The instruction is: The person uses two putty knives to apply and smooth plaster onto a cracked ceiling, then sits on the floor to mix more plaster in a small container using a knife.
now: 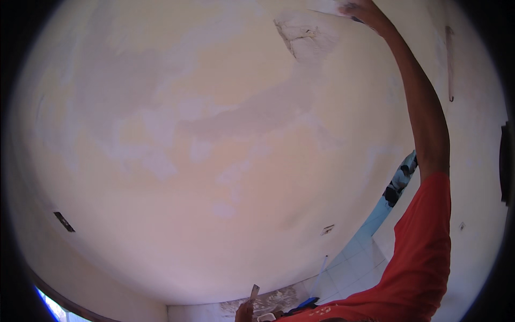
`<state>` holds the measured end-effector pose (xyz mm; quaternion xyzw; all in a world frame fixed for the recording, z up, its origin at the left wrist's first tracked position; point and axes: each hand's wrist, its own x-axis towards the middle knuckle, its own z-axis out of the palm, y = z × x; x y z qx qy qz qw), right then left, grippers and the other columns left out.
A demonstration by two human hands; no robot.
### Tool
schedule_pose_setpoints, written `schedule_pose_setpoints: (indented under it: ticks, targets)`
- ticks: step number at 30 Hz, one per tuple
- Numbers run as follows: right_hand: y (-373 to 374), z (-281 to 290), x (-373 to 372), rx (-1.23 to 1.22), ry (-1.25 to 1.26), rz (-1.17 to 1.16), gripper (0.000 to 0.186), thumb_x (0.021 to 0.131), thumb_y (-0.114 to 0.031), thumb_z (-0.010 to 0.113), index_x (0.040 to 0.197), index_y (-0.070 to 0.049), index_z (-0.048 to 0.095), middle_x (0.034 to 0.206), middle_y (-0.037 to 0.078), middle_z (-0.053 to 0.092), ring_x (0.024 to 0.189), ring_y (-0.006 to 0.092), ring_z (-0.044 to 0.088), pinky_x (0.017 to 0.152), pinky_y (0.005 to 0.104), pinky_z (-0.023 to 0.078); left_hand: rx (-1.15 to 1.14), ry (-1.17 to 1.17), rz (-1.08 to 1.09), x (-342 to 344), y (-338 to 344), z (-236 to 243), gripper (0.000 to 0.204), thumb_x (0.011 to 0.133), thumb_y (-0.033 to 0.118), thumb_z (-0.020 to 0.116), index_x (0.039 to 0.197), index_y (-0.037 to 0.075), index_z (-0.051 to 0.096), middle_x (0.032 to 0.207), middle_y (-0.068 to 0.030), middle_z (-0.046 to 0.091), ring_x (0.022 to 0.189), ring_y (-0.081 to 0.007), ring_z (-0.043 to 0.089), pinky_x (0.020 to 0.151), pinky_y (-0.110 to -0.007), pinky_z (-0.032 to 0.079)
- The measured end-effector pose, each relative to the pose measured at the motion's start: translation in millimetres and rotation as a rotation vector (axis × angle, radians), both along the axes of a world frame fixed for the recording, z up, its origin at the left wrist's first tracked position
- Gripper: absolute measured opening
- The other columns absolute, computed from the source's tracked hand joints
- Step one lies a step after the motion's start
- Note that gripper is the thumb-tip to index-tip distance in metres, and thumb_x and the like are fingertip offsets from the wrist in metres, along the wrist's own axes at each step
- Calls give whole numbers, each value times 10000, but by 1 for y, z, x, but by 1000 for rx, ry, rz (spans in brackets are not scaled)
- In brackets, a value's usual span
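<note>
Raised high at the top edge, my right hand is closed on a flat, pale-bladed tool that looks like a putty knife; the frame's edge cuts off part of it. The blade is beside a rough, broken patch with a cracked dark edge in the plaster wall. Low in the view, my left hand grips a narrow scraper, its blade pointing up. Close to that hand is the rim of a small whitish container, mostly hidden.
Grey and whitish filler patches mark the yellowish wall. A dark wall box is at left, a socket opening lower right. A blue-headed pole tool stands near pale tiles. A hooked strip hangs at right.
</note>
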<state>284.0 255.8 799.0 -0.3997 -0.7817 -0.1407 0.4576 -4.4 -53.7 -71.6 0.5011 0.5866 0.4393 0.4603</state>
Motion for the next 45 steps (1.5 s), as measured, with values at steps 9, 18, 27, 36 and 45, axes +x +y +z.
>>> schedule_pose_setpoints:
  ticks: [9,18,27,36,45]
  targets:
    - [-15,-17,-28,41,-120,-86,168,776,-161,696,807,4,707,700,70,652,612,148,589,541,302,484,20,43,-28,-1,8,3,277,965,231,497,946,2,651,789,-117,643,659,-203,627,600,-341,511]
    - [-85,-46,66,44,113,-392,281,835,-200,653,1072,-55,694,870,136,681,804,246,631,706,450,511,122,200,-45,-18,-14,-12,281,965,222,487,941,-6,650,788,-129,647,653,-211,635,602,-346,516]
    - [-127,-521,68,-1538,357,87,403,817,-240,741,1154,-90,579,925,-8,582,789,79,560,587,235,467,-322,8,132,-6,-39,10,278,902,253,611,799,-5,624,636,-43,577,584,-110,519,526,-319,430]
    - [-258,-884,37,-2412,929,14,272,964,-220,535,1156,-27,542,1044,111,670,893,167,681,542,288,513,-558,-68,280,-13,-44,-93,233,844,236,710,857,20,622,674,-35,607,588,-99,517,546,-304,429]
    - [-281,-1096,10,-2301,-62,-126,231,927,-163,442,958,1,602,785,123,679,589,196,661,417,308,473,-608,-17,282,-26,-26,-244,214,840,172,687,862,-30,621,681,-91,660,571,-153,646,507,-294,505]
